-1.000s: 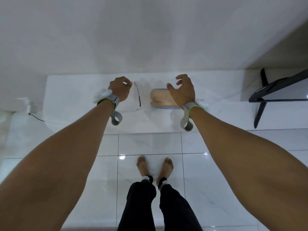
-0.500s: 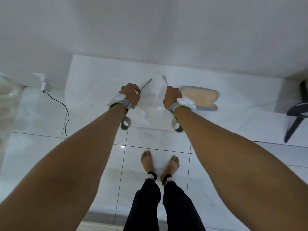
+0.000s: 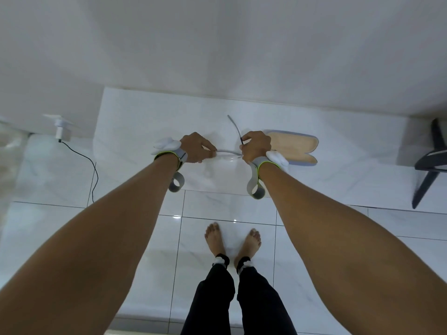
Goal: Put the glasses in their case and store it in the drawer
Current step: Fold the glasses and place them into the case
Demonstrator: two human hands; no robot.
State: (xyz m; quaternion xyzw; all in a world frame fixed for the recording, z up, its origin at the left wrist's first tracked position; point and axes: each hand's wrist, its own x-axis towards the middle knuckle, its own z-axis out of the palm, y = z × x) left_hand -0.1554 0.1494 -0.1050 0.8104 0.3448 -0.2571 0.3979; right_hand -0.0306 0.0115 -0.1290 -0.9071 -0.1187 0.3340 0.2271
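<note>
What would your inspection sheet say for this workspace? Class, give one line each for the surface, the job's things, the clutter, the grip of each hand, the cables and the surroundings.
Surface: white marble-look ledge against a plain wall, glossy.
Job's things: thin clear-lensed glasses held above the ledge, one temple arm unfolded and pointing away; open blue case with tan lining lying on the ledge to the right. No drawer in view.
Clutter: nothing seen.
Grip: left hand and right hand each pinch one end of the glasses.
Cables: black cable running down from a white plug on the left.
Surroundings: white tiled floor, dark stand at right.
</note>
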